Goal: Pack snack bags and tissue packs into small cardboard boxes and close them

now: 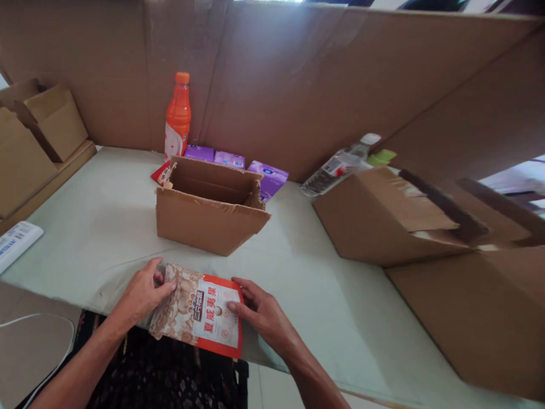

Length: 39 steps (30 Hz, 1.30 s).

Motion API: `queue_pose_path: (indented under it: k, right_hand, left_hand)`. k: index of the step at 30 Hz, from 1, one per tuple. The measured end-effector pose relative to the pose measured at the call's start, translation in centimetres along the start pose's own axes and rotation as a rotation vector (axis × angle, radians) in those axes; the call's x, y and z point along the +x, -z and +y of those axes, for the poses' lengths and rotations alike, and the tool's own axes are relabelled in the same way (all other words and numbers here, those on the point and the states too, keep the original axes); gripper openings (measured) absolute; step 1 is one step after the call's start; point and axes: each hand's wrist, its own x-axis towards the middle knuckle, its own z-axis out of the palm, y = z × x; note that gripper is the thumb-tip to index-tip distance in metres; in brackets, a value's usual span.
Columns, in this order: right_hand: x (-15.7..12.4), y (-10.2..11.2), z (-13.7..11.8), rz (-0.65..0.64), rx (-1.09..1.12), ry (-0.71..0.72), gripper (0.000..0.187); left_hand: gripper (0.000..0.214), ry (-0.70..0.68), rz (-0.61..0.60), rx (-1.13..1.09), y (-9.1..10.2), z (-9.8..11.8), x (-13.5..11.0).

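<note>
A flat snack pouch (200,312) with a red border and nut pictures lies at the near edge of the pale green table (106,227). My left hand (142,292) grips its left edge, fingers curled round it. On the pouch's right side rests my right hand (259,309), with its thumb pressed on the face and fingers along the edge. Just beyond the pouch stands a small open cardboard box (210,207) with torn flaps.
Behind the box are an orange drink bottle (177,116), purple packets (268,177) and a red packet (160,172). A clear bottle (338,165) lies on larger cardboard boxes (383,221) at right. Cardboard walls surround the table; a white device (15,241) sits far left.
</note>
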Motion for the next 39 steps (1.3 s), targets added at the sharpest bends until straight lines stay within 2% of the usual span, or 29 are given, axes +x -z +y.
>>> queue_pose_path:
  k: [3, 6, 8, 10, 13, 17, 18, 20, 23, 26, 29, 33, 39]
  right_hand:
    - [0.1, -0.5, -0.2, -0.028, -0.027, 0.053, 0.038]
    - [-0.4, -0.8, -1.1, -0.014, -0.111, 0.12, 0.027]
    - [-1.2, -0.5, -2.8, 0.033, -0.205, 0.224, 0.023]
    - [-2.0, 0.2, -5.7, 0.111, -0.264, 0.39, 0.022]
    - [-2.8, 1.9, -11.9, 0.308, -0.338, 0.677, 0.028]
    - [-0.9, 3.4, -20.5, 0.695, -0.439, 0.956, 0.031]
    - [0.3, 3.6, -22.1, 0.719, -0.416, 0.991, 0.031]
    - [3.3, 4.0, -24.0, 0.624, -0.31, 1.011, 0.03]
    - [7.8, 4.6, -23.9, 0.404, -0.118, 0.909, 0.033]
    - [10.4, 5.4, -21.8, 0.327, -0.008, 0.756, 0.04]
    - [10.9, 6.3, -20.0, 0.317, 0.048, 0.648, 0.044]
    - [10.5, 7.3, -19.2, 0.332, 0.052, 0.565, 0.048]
    - [10.9, 7.4, -18.9, 0.334, -0.028, 0.521, 0.049]
  left_hand:
    - [0.054, 0.008, -0.085, -0.076, 0.0, -0.2, -0.4]
    - [0.036, 0.002, -0.211, -0.184, 0.8, 0.2, -1.5]
    - [0.031, -0.021, -0.311, -0.298, 2.0, 1.6, -2.4]
    - [0.029, -0.098, -0.357, -0.37, 3.8, 4.2, -3.1]
    - [0.025, -0.341, -0.276, -0.288, 6.8, 10.2, -2.9]
    - [0.029, -0.728, -0.003, -0.165, 9.7, 18.2, 0.1]
    - [0.03, -0.787, 0.059, -0.153, 9.9, 19.7, 1.2]
    - [0.028, -0.844, 0.14, -0.149, 10.1, 21.7, 3.4]
    - [0.021, -0.832, 0.147, -0.113, 9.4, 22.7, 6.0]
    - [0.016, -0.799, 0.089, -0.01, 8.3, 22.7, 7.5]
    - [0.014, -0.798, 0.053, 0.131, 7.2, 23.2, 8.7]
    - [0.012, -0.776, 0.039, 0.293, 6.1, 24.3, 10.4]
    - [0.013, -0.744, -0.028, 0.308, 6.1, 25.2, 11.9]
